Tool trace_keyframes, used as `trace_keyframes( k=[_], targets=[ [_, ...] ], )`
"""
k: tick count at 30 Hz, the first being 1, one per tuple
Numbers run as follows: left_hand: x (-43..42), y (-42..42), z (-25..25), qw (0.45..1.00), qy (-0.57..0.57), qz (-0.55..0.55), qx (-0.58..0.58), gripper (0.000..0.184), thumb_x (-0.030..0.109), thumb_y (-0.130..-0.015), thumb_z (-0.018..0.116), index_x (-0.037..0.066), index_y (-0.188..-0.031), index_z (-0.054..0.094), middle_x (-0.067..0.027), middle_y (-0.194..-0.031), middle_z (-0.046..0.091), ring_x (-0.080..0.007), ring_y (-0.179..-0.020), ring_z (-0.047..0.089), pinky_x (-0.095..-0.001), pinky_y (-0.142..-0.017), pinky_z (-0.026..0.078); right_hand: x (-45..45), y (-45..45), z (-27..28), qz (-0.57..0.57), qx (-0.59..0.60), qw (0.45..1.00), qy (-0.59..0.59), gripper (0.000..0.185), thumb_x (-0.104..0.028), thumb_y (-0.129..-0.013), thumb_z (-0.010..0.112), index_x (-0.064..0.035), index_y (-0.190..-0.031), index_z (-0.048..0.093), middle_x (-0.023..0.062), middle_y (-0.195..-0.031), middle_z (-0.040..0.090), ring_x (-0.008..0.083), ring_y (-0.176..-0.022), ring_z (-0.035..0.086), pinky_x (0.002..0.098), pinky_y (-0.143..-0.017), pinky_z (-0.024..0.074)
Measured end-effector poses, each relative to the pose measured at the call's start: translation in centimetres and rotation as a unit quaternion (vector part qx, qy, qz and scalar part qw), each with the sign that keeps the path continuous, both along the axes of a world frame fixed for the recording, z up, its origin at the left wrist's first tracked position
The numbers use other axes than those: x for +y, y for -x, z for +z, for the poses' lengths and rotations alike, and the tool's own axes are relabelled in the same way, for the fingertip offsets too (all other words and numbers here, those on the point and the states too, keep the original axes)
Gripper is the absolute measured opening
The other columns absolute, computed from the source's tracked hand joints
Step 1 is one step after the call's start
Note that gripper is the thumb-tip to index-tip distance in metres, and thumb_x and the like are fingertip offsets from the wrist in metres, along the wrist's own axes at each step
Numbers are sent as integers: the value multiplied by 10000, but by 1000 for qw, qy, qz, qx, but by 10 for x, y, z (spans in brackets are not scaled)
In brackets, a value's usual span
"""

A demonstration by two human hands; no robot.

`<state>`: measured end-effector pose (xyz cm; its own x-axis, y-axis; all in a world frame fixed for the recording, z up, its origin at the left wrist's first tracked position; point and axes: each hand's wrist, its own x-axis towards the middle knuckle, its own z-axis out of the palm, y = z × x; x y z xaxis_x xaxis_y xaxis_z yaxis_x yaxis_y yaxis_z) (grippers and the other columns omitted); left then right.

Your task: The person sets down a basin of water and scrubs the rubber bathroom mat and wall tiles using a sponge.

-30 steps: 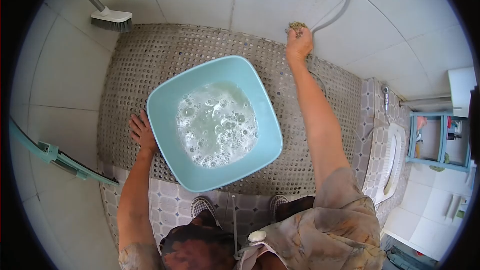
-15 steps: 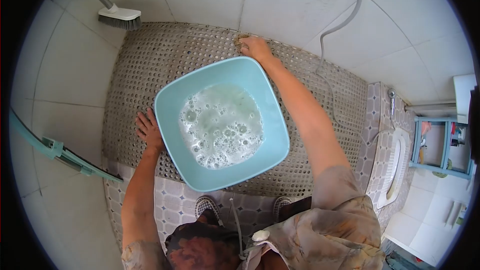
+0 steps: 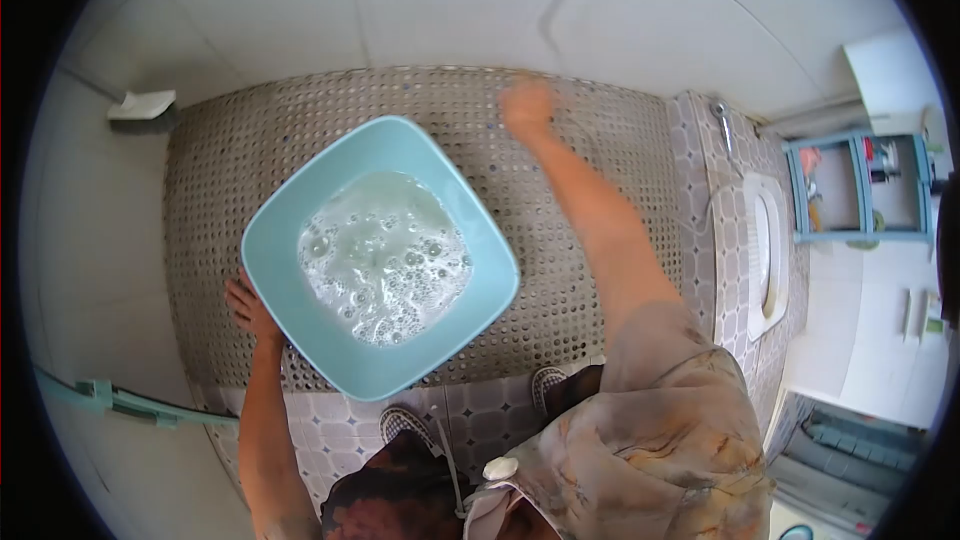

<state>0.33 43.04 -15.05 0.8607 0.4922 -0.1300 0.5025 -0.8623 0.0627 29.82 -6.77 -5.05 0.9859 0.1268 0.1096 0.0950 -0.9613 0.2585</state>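
A light blue basin [image 3: 480,230] with sudsy, bubbly water stands on a grey mat [image 3: 580,290] full of holes. Beside the basin's left wall, my left hand [image 3: 250,308] rests on the mat with its fingers spread. My right hand [image 3: 526,108] is beyond the basin to the upper right, over the mat near the wall. It is smeared by motion, so its fingers and the scrubber seen in it earlier cannot be made out.
A white-backed brush [image 3: 143,105] is at the upper left by the wall. On the right are a squat toilet [image 3: 767,258], a shower head [image 3: 722,118] and a blue shelf [image 3: 862,235]. A blue-green rail [image 3: 150,403] runs at the lower left.
The view has turned and shifted. My right hand swept left along the mat's far edge with the scrubber, then moved back right, away from the basin. My left hand has stayed beside the basin.
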Motion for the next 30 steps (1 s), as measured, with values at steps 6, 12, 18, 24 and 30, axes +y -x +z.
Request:
trace_keyframes(
  k=[6,12,18,24,30],
  targets=[
    [16,4,-12,988,-120,-53,81,923,516,-887,482,116,-1509,-69,-256,-1537,-73,-467,-1410,0,-644,-1058,158,82,18,-16,241,51,886,-392,209,-133,-805,577,-92,-990,665,137,-1033,607,308,-989,567,394,-850,486],
    [12,0,-16,980,-165,-38,102,844,480,-920,432,77,-1510,-16,-247,-1542,-30,-450,-1412,48,-612,-1065,192,-4,-14,-28,93,-86,975,-182,223,-100,-809,563,-98,-1009,663,144,-1032,590,344,-1042,528,420,-924,432],
    [33,11,-58,933,-336,-112,-59,820,479,-929,407,51,-1506,12,-252,-1541,-38,-457,-1410,44,-624,-1045,209,59,-21,-48,2,12,956,-294,198,-140,-803,560,-97,-961,673,174,-1027,587,339,-1016,552,433,-895,445],
    [39,12,-42,965,-236,-111,10,830,474,-918,416,39,-1504,21,-259,-1540,-47,-477,-1403,46,-636,-1039,204,79,2,-37,327,-24,886,-328,212,-97,-833,526,-99,-976,683,173,-1003,610,338,-1006,577,437,-881,469],
    [17,7,-15,976,-188,-63,94,843,480,-917,413,36,-1503,2,-272,-1535,-18,-487,-1396,59,-639,-1025,218,-9,-30,-18,-29,-55,970,-237,188,-90,-815,536,-44,-909,692,177,-902,652,335,-913,616,418,-805,507]
  ],
)
